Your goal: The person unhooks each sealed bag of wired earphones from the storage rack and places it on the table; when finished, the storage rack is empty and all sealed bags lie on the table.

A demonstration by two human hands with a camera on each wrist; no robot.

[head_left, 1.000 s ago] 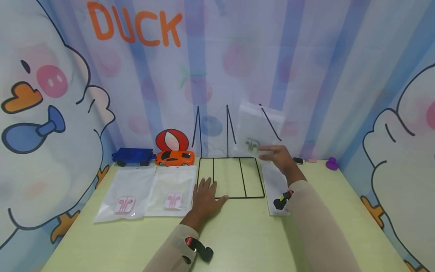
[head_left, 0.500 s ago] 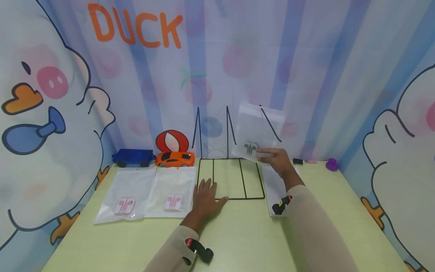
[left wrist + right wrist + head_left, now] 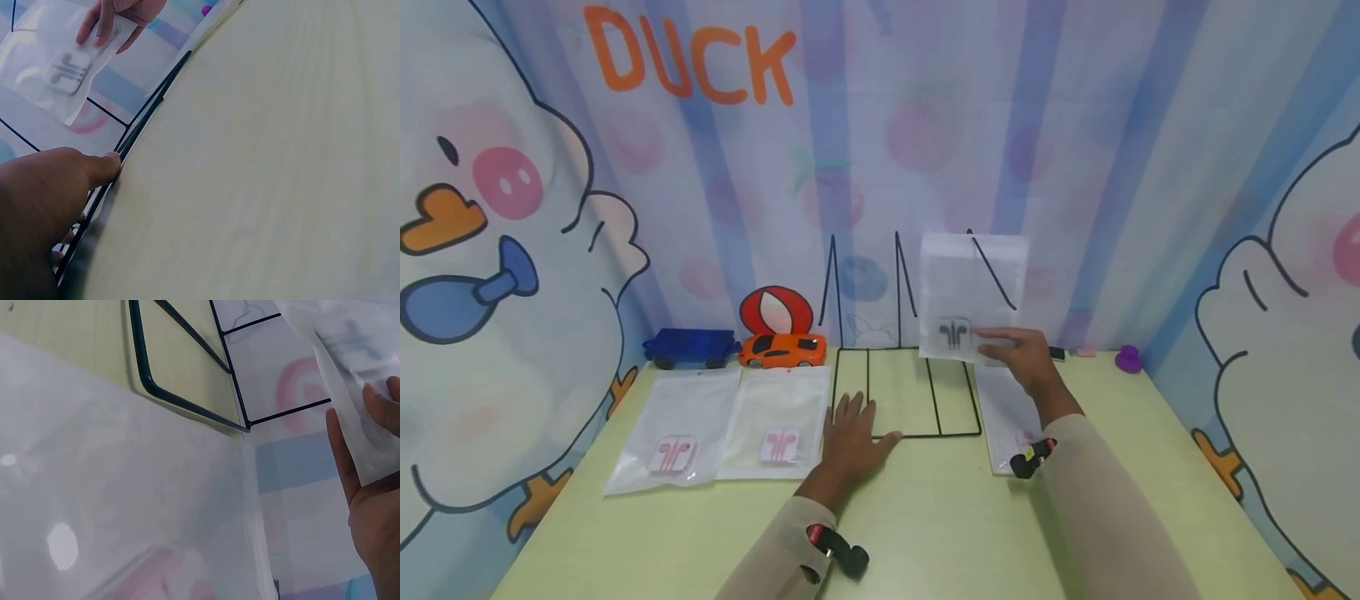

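Observation:
A black wire rack [image 3: 925,436] stands by the back curtain, its base lying on the table and its hooks pointing up. From its right hook hangs a white, see-through plastic bag [image 3: 946,279] with an earphone set [image 3: 955,333] showing near the bottom. My right hand [image 3: 1028,360] pinches this bag at its lower right edge, fingers in front of it in the left wrist view. My left hand [image 3: 852,446] rests with spread fingers on the front left of the rack's base, thumb [image 3: 105,167] along the front bar.
Two bags with pink earphone sets lie left of the rack: an outer bag [image 3: 688,400] and an inner bag [image 3: 782,396]. Another bag [image 3: 1006,408] lies right of it. Behind stand a blue toy wagon [image 3: 691,346], an orange toy car [image 3: 782,351] and a small purple object [image 3: 1128,359].
The hanging bag has turned from tilted to nearly upright and faces forward. My right hand has shifted slightly with its edge. The left hand stays on the rack.

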